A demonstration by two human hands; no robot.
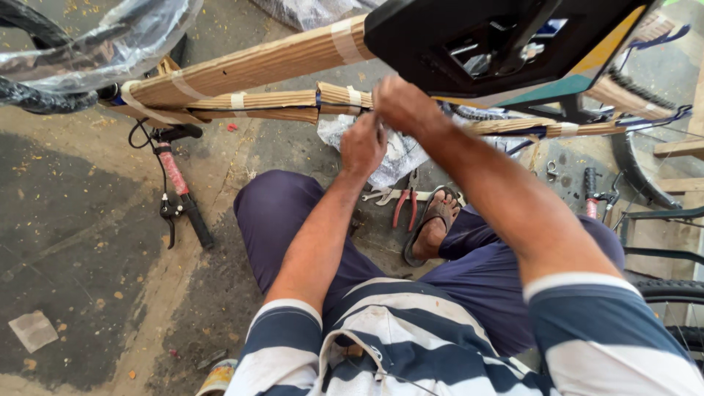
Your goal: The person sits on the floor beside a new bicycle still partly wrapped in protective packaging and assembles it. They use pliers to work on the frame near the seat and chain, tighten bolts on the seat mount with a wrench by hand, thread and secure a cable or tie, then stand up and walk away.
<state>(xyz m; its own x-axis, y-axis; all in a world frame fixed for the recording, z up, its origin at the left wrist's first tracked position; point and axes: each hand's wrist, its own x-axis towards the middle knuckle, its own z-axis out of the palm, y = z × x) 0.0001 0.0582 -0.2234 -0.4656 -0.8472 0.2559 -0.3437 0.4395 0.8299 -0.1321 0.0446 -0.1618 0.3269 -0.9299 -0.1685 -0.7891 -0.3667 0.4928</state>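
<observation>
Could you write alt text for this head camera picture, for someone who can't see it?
Seen from above, a squatting person in a striped shirt has both hands, left and right, on a bicycle frame wrapped in taped brown cardboard. Red-handled pliers lie by a sandalled foot; a handlebar rests on the concrete floor.

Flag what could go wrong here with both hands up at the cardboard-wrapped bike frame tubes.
1. Both the left hand and the right hand work on the brown corrugated-cardboard-wrapped frame tube, so neither steadies the frame; it might shift or tip.
2. The red-handled pliers lie on the floor right beside the foot in a sandal; a shifted foot could land on them.
3. The loose black handlebar with brake lever and cable lies on the concrete nearby, a likely snag.
</observation>
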